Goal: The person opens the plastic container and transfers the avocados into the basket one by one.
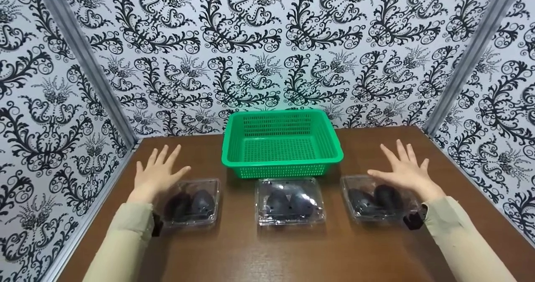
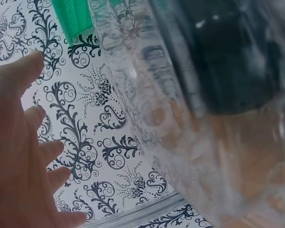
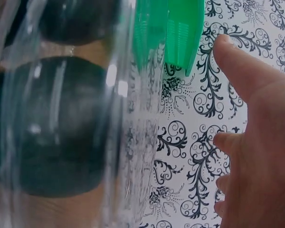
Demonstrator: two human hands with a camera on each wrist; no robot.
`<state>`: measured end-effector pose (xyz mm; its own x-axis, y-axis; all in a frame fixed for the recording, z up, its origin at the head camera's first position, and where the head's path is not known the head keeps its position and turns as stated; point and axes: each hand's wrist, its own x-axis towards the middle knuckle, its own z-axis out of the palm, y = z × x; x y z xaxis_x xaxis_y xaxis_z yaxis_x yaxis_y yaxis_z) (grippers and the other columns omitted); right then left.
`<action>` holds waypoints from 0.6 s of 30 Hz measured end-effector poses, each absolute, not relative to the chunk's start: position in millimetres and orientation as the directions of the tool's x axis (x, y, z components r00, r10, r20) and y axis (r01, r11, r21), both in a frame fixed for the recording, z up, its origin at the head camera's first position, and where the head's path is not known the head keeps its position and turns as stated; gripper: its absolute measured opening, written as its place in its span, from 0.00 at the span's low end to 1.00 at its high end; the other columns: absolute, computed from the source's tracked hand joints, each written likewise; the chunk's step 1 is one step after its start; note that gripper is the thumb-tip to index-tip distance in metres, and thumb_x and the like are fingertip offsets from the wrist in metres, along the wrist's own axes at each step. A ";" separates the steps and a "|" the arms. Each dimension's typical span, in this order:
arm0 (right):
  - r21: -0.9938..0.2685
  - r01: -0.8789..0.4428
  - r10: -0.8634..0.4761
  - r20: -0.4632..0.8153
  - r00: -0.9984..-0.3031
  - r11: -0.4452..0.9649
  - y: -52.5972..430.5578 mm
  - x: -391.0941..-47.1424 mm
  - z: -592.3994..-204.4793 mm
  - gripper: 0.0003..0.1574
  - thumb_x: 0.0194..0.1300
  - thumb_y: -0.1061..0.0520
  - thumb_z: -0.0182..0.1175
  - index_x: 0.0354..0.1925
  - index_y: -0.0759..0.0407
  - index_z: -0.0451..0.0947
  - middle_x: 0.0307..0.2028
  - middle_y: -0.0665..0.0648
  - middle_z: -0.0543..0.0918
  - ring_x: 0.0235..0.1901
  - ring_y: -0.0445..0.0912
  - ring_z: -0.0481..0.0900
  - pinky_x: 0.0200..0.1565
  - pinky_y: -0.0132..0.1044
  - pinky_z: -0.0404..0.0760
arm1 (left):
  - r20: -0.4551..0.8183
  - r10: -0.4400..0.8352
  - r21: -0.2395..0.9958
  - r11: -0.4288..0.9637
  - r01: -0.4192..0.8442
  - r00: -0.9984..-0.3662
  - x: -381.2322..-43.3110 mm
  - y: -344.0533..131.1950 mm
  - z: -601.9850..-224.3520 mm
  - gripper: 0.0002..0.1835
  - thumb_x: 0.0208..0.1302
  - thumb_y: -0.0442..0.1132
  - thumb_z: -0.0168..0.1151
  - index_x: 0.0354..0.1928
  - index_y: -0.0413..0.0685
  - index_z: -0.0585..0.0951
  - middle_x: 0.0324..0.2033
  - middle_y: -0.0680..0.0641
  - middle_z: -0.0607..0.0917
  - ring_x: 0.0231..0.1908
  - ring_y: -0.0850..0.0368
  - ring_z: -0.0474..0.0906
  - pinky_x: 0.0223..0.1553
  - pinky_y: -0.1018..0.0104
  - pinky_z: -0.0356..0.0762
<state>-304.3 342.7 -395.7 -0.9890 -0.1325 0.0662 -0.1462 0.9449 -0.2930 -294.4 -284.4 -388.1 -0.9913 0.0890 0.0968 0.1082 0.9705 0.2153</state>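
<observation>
Three clear plastic clamshell boxes stand in a row on the table, each with dark, rounded, avocado-like fruits inside. My left hand (image 1: 155, 176) hovers with spread fingers over the outer side of the left box (image 1: 212, 207). Over the right box (image 1: 355, 213), my right hand (image 1: 407, 174) is spread likewise, palm down. The middle box (image 1: 290, 220) lies between them, apart from both hands. In the left wrist view, the clear wall of the left box (image 2: 156, 118) fills the right side; a dark fruit (image 3: 61, 128) shows through plastic in the right wrist view. Neither hand holds anything.
Behind the middle box stands a green slotted plastic basket (image 1: 282, 164) with nothing in it. The brown table (image 1: 234, 252) meets patterned walls (image 1: 259, 64) at the back and sides. Grey metal strips (image 1: 83, 60) run along the wall corners.
</observation>
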 end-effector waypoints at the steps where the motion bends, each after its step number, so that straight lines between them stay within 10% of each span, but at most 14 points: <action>1: -0.294 -0.147 -0.133 0.069 -0.989 0.944 341.0 -303.4 -395.6 0.65 0.58 0.21 0.51 0.77 0.53 0.39 0.72 0.71 0.25 0.68 0.71 0.21 0.50 0.78 0.17 | 0.102 0.089 0.216 0.970 0.110 -0.991 -294.0 -284.3 -388.1 0.49 0.62 0.77 0.33 0.77 0.57 0.44 0.74 0.36 0.43 0.71 0.32 0.33 0.61 0.26 0.24; 18: -0.339 -0.278 -0.239 0.151 -0.959 0.899 301.0 -284.5 -383.2 0.62 0.59 0.27 0.57 0.77 0.52 0.43 0.73 0.68 0.29 0.70 0.68 0.26 0.59 0.76 0.30 | 0.216 0.138 0.190 0.965 0.181 -0.966 -282.7 -261.7 -387.2 0.45 0.65 0.75 0.33 0.76 0.56 0.52 0.74 0.39 0.51 0.72 0.37 0.41 0.64 0.28 0.31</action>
